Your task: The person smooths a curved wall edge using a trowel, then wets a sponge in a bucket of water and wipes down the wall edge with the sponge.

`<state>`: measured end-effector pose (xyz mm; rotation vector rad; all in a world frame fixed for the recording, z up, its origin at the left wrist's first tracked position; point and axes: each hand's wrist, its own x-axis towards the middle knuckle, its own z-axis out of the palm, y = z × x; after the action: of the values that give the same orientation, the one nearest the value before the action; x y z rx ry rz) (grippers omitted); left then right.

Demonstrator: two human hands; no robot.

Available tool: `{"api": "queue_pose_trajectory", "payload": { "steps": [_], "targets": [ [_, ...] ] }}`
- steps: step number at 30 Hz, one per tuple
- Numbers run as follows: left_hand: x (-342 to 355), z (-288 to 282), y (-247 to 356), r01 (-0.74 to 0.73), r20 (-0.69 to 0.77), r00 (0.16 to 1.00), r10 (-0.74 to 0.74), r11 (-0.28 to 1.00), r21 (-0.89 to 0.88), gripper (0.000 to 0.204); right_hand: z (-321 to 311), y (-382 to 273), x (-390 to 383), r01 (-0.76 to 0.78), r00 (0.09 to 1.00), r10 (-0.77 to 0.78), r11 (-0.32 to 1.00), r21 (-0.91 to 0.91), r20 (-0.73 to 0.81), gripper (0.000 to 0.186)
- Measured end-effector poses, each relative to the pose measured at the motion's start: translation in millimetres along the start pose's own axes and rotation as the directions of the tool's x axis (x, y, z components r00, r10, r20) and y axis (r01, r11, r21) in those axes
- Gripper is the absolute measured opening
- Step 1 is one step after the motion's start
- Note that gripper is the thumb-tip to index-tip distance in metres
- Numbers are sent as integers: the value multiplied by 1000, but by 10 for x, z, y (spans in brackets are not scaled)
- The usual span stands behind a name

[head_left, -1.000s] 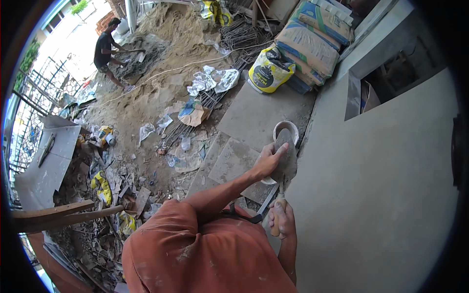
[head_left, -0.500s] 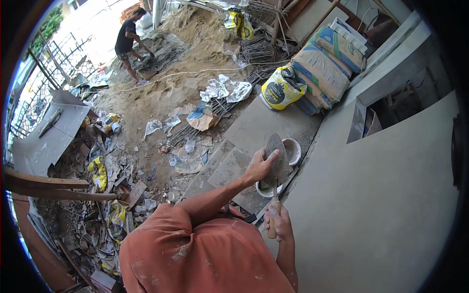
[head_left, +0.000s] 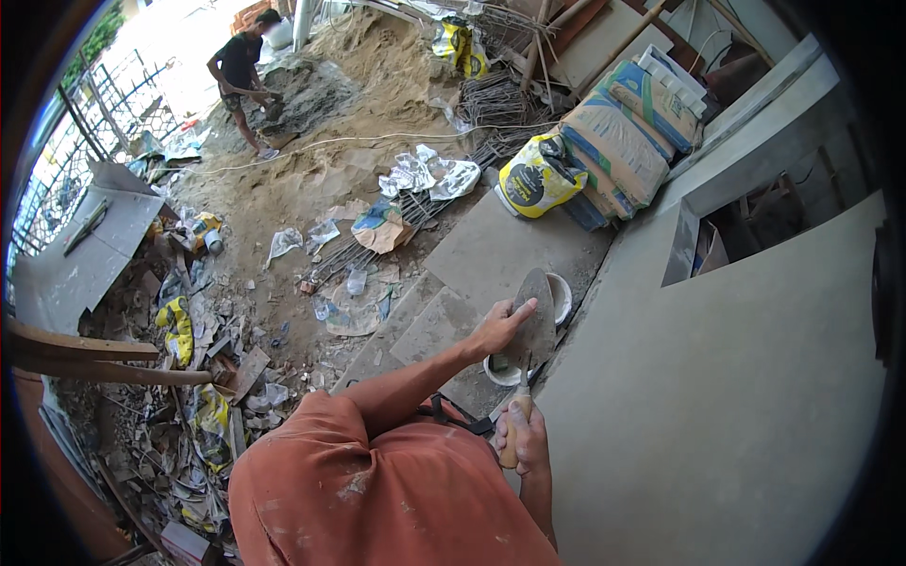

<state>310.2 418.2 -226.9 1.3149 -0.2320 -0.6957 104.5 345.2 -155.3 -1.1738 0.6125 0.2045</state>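
Observation:
A pointed trowel (head_left: 535, 330) with a grey metal blade and a wooden handle is held in front of me, tip upward. My right hand (head_left: 525, 438) is wrapped round its handle. My left hand (head_left: 500, 328) reaches across and grips the blade's left edge, a digit lying on the face; its other fingers are partly hidden. Behind the blade stand two white buckets, one bucket (head_left: 563, 300) by the tip and another bucket (head_left: 500, 374) below my left hand. The blade covers part of both.
A smooth grey plastered wall (head_left: 689, 406) with an opening (head_left: 746, 226) rises on the right. Stacked bags (head_left: 618, 141) and a yellow bag (head_left: 540, 176) stand ahead. Rubble (head_left: 203, 415) and wooden beams (head_left: 104, 363) lie left. Another person (head_left: 241, 75) works at a mortar heap (head_left: 316, 99).
My hands and the trowel have shifted slightly, the grip unchanged. The person at the far left has straightened up somewhat and raised their hands.

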Motion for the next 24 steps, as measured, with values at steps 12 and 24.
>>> {"api": "queue_pose_trajectory", "payload": {
  "steps": [12, 24],
  "targets": [
    [32, 89, 261, -85, -51, 995, 86, 996, 17, 58, 81, 26, 157, 62, 995, -65, 997, -41, -80, 23],
    [49, 97, 184, -79, 51, 996, 75, 994, 74, 60, 33, 13, 120, 94, 986, -107, 990, -106, -128, 23]
  ]
}}
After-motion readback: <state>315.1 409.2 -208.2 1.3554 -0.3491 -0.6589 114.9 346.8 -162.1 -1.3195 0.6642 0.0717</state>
